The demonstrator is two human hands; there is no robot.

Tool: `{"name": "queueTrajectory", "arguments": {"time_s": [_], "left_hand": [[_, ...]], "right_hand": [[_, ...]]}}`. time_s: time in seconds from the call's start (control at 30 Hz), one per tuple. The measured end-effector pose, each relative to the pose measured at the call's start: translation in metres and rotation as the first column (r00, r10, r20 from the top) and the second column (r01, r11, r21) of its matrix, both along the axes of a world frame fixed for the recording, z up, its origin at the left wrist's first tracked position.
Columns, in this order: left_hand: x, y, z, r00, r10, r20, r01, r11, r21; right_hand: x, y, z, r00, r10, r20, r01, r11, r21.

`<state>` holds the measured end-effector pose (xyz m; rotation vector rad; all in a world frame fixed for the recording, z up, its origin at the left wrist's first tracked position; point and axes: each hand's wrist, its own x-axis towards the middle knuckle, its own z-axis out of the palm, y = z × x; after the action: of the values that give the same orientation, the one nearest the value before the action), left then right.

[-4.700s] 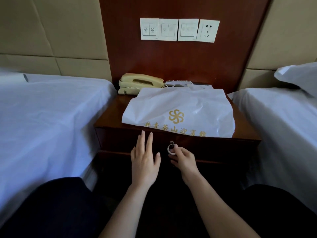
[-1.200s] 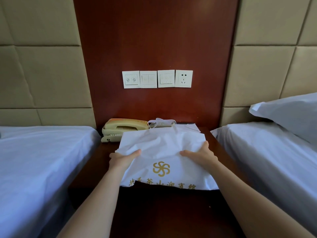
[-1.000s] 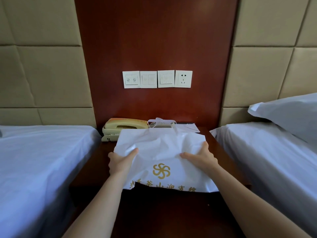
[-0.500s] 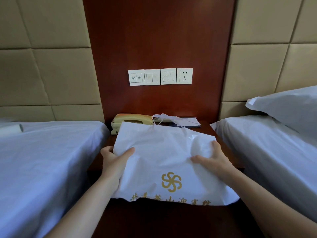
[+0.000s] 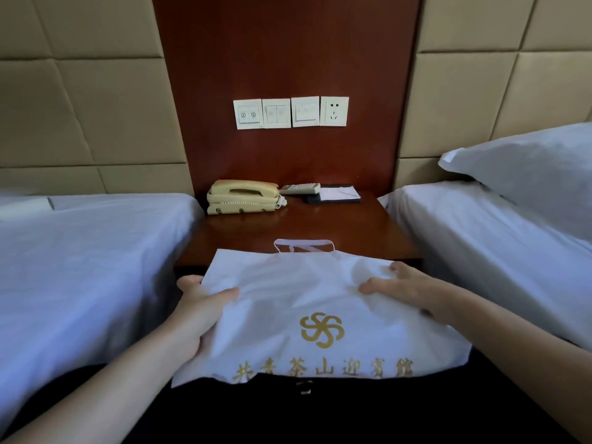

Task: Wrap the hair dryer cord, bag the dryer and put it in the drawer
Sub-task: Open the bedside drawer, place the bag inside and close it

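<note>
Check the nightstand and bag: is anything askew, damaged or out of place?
Nothing spilled or broken. The white bag, gripped at its sides by the left hand and right hand, is creased, its tie loop poking out above. The remote lies angled against the notepad.

The opaque white bag [image 5: 320, 293] conceals its contents and the middle of the nightstand's [image 5: 320, 225] front edge. Of the left hand [image 5: 198, 312] only the thumb lies on top; its fingers are under the bag. The underside of the right hand [image 5: 413, 293], gripping the opposite edge, is hidden. Everything below the bag is lost in shadow, save a small metallic glint [image 5: 304, 387] of indistinct form. Markings on the switch plates [image 5: 290, 112] are too small to read. The left bed [image 5: 80, 251], right bed [image 5: 480, 245] and pillow [image 5: 528, 168] run off frame.
</note>
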<state>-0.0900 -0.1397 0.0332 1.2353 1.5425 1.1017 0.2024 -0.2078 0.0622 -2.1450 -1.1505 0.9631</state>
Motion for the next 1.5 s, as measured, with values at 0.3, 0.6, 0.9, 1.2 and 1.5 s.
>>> {"name": "queueTrajectory", "arguments": {"time_s": [0.3,0.6,0.9,1.2,1.5], "left_hand": [[0.008,0.015,-0.010,0.929,-0.319,-0.189,0.283,0.939,-0.193],[0.029,0.064,-0.028,0.875,-0.376,-0.305,0.314,0.920,-0.234],[0.042,0.075,-0.070,0.777,-0.251,-0.577,0.260,0.963,-0.069],[0.045,0.064,-0.076,0.544,-0.080,-0.835,0.085,0.996,-0.039],[0.078,0.044,-0.062,0.367,-0.158,-0.917,0.655,0.744,0.134]], "right_hand": [[0.013,0.018,-0.028,0.994,0.070,0.086,-0.052,0.979,-0.196],[0.022,0.055,-0.048,0.998,0.045,0.051,-0.039,0.992,-0.120],[0.018,0.062,-0.082,0.978,-0.020,0.206,0.017,1.000,0.017],[0.004,0.053,-0.095,0.810,-0.079,0.581,0.008,0.992,0.123],[-0.027,0.063,-0.096,0.612,0.246,0.751,-0.562,0.804,0.195]]}}
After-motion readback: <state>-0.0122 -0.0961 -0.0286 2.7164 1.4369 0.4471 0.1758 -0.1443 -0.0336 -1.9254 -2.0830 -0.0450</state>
